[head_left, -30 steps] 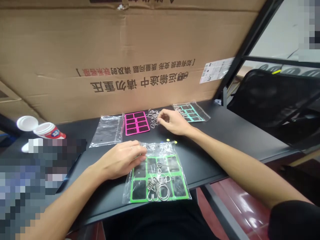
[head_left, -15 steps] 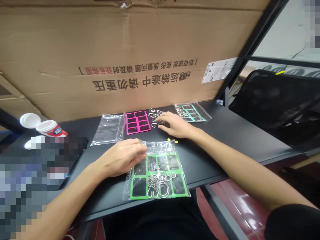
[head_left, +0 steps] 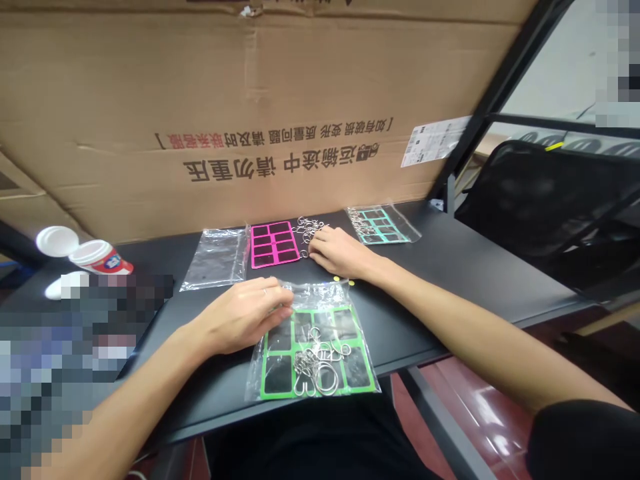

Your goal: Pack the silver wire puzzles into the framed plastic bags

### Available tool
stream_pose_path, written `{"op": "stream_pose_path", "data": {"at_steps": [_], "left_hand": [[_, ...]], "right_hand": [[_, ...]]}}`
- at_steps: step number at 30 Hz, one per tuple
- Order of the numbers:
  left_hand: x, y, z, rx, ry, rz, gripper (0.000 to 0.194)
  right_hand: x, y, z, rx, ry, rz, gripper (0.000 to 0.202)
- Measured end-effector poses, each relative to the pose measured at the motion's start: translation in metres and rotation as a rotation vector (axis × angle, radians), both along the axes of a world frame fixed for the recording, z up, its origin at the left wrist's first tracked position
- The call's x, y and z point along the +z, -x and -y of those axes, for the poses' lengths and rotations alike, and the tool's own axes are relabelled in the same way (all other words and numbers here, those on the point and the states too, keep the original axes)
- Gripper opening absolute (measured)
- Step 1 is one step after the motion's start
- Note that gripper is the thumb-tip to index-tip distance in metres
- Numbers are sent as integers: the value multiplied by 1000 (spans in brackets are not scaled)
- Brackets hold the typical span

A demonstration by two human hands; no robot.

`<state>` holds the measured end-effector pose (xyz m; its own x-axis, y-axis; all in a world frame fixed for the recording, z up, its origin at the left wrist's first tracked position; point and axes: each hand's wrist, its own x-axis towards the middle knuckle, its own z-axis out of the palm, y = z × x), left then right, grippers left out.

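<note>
My left hand [head_left: 250, 313] is closed on the upper left edge of a clear bag [head_left: 320, 293]. Inside that bag lie a green-framed card [head_left: 277, 373] and metal rings and hooks [head_left: 320, 363]. Farther back, my right hand [head_left: 337, 250] rests at the near right side of a loose pile of metal hooks [head_left: 307, 227], its fingers bent together; what they hold, if anything, is hidden. A pink-framed card [head_left: 275, 245] lies just left of the pile. Two small yellow discs [head_left: 337, 279] sit below my right hand.
An empty clear bag [head_left: 213, 260] lies left of the pink card. A bag with a teal-framed card [head_left: 383, 225] is at the back right. An open red-and-white tub [head_left: 107, 259] stands at the left. Cardboard [head_left: 275, 80] rises behind the black table [head_left: 475, 267].
The fingers of my right hand have drawn together and moved slightly nearer to me, at the pile's near edge. My left hand stays on the green card's bag.
</note>
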<state>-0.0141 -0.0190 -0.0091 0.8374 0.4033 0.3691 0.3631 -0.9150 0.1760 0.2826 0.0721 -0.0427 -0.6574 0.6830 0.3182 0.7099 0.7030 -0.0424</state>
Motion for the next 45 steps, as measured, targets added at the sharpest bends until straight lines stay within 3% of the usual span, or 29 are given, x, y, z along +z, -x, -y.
{"op": "stream_pose_path", "data": {"at_steps": [5, 9, 14, 20, 24, 30, 37, 45], "left_hand": [[0, 0, 0, 11, 5, -17, 10], [-1, 1, 1, 12, -2, -18, 10], [0, 0, 2, 11, -16, -13, 11], [0, 0, 1, 2, -13, -12, 11], [-1, 1, 1, 2, -2, -8, 10], [0, 0, 1, 5, 3, -10, 11], [-1, 1, 1, 3, 6, -15, 11], [-1, 1, 1, 0, 9, -7, 10]], "right_hand": [[3, 1, 5, 50, -5, -105, 19], [0, 6, 4, 102, 19, -199, 31], [-4, 10, 1, 118, 40, -89, 25], [6, 7, 10, 55, 51, 9, 20], [11, 1, 14, 115, 204, -100, 4], [13, -6, 14, 235, 290, -210, 7], [18, -4, 18, 253, 358, -316, 2], [29, -8, 27, 240, 635, -734, 19]]}}
